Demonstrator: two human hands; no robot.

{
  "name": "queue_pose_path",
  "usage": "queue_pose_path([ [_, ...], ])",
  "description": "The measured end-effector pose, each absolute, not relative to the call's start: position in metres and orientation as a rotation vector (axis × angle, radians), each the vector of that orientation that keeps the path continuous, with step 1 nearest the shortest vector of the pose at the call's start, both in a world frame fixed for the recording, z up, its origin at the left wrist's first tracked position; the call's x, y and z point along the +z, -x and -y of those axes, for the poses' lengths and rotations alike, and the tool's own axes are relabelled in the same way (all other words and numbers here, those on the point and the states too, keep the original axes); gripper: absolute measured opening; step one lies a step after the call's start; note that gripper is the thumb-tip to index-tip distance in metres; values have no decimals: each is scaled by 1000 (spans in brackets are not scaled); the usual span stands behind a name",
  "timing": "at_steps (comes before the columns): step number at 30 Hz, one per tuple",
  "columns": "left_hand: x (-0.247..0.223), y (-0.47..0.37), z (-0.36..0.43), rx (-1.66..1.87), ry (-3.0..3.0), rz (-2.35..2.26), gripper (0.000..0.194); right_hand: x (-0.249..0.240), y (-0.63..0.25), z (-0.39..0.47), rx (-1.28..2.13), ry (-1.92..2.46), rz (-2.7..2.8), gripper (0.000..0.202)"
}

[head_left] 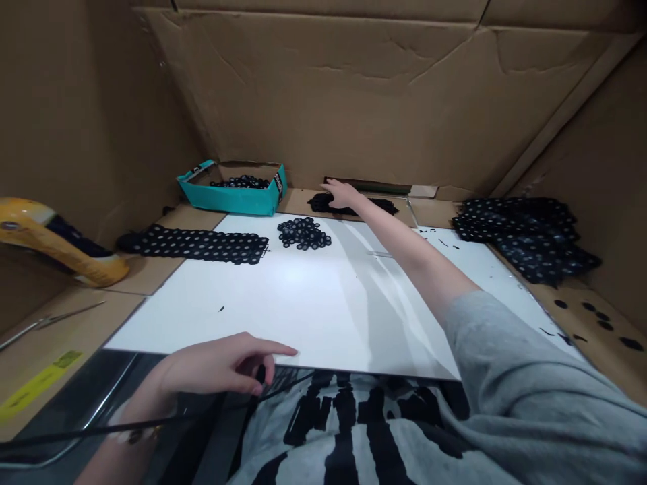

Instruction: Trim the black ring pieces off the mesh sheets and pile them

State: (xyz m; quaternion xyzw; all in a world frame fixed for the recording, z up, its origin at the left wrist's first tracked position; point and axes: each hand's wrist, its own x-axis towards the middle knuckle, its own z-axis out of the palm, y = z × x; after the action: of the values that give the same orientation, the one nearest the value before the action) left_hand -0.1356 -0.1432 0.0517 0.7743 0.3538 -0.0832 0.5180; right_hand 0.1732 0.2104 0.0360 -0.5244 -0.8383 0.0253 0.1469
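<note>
My left hand [230, 364] is at the front edge of the white board [303, 303]. Its index finger points out along the board, the other fingers curl loosely, and nothing shows in its grasp. My right hand [342, 194] reaches to the far side, fingers stretched out over a dark bundle of black strips [374, 205]; I cannot tell whether it touches them. A small heap of black rings [303, 234] lies on the board to the left of that hand. Farther left, a flat black sheet with rows of pale holes [217, 245] overlaps the board's edge.
Cardboard walls [323, 101] enclose the work area. A teal open box [232, 199] holds more black rings. Perforated black sheets [526, 236] are piled at right, near loose black discs [604, 325]. At left are a yellow-and-dark tool [101, 266] and metal tweezers [50, 321].
</note>
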Motion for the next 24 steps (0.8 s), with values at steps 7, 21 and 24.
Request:
queue_pose_path([
  [7,55,133,146,-173,-1843,-848,53,8,-148,-216,195,1764,1928,55],
  [21,50,135,144,-147,-1785,-856,52,-25,-133,-200,69,1688,2198,57],
  [24,50,136,143,-152,-1799,-859,52,-17,-149,-202,44,1625,2172,56],
])
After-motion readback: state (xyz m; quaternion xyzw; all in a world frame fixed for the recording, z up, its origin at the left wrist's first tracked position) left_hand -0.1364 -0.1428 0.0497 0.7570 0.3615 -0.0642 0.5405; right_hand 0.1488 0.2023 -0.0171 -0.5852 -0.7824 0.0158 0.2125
